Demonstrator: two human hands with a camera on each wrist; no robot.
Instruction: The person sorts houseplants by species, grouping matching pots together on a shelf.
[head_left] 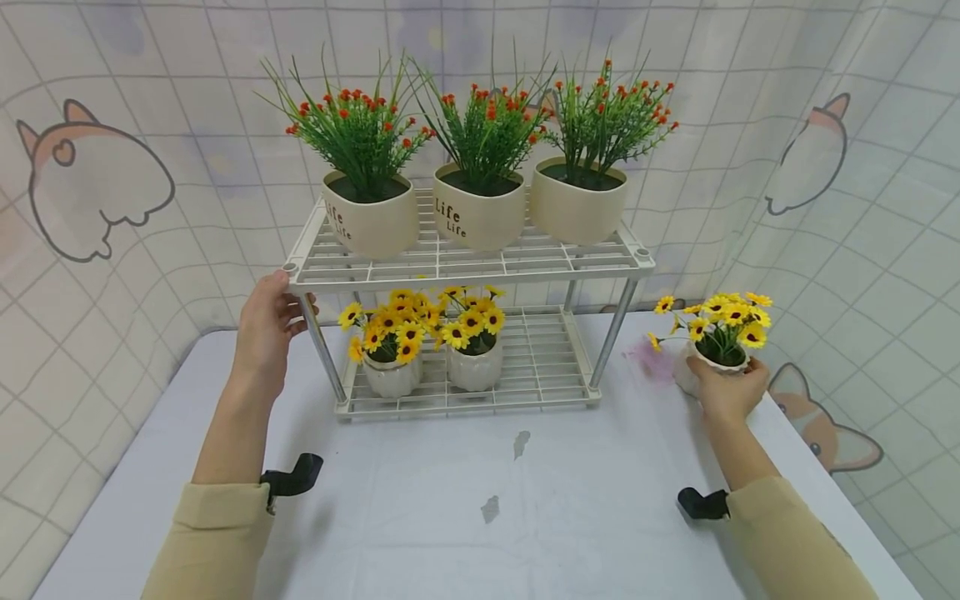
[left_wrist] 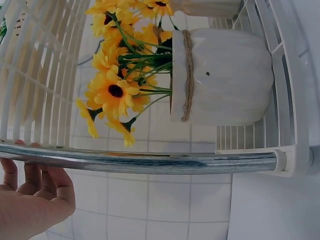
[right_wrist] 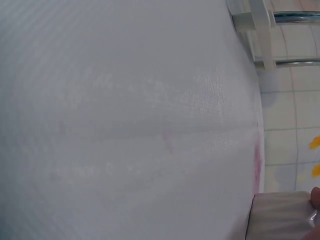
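My left hand [head_left: 262, 337] holds the front left corner of a white two-tier wire shelf [head_left: 465, 271], its fingers curled behind the metal post [left_wrist: 150, 162] in the left wrist view. At the right of the table, my right hand [head_left: 727, 392] grips a small white pot [head_left: 686, 371] of yellow artificial sunflowers [head_left: 723, 317]. In the right wrist view only part of that pot [right_wrist: 280, 215] and bits of fingers show. On the lower tier stand two similar sunflower pots, one left [head_left: 393, 379] and one beside it [head_left: 474, 367].
Three cream planters, left [head_left: 375, 221], middle [head_left: 480, 212] and right [head_left: 577, 204], stand upright on the top tier with red-flowered green plants. A white cloth covers the table [head_left: 420, 500], with grey marks and a pink stain [head_left: 652, 360]. Patterned curtain [head_left: 225, 167] hangs around it.
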